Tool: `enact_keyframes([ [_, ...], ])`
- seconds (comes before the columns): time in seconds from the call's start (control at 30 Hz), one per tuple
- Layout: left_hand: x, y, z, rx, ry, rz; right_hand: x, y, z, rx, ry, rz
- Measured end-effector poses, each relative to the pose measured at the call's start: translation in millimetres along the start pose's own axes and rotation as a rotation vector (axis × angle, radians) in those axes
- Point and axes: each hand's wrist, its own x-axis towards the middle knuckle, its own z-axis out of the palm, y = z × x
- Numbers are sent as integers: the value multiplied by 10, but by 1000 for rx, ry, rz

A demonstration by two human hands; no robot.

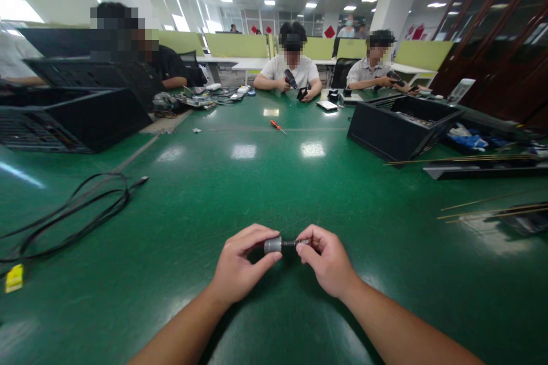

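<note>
Between my two hands, low over the green table, is a small grey metal cylinder [273, 245] with a thin dark shaft sticking out to the right. My left hand [244, 259] grips the cylinder between thumb and fingers. At the shaft's far end, which looks ridged, the fingertips of my right hand [327, 259] pinch it. Those fingers partly cover the tip, so its exact shape cannot be made out. The piece lies roughly level, cylinder to the left.
An orange-handled screwdriver [276, 125] lies farther up the green table [265, 182]. Black cables [115, 199] with a yellow tag [14, 278] are at left. Black computer cases [85, 120] stand on both sides. Thin rods [492, 214] lie at right. Several people sit across, two holding dark tools.
</note>
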Motion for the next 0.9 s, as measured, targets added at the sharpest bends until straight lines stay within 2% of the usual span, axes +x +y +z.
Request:
enact_keyframes([
  [0.9, 9, 19, 0, -8, 2, 12, -16, -40, 6, -41, 40, -20],
])
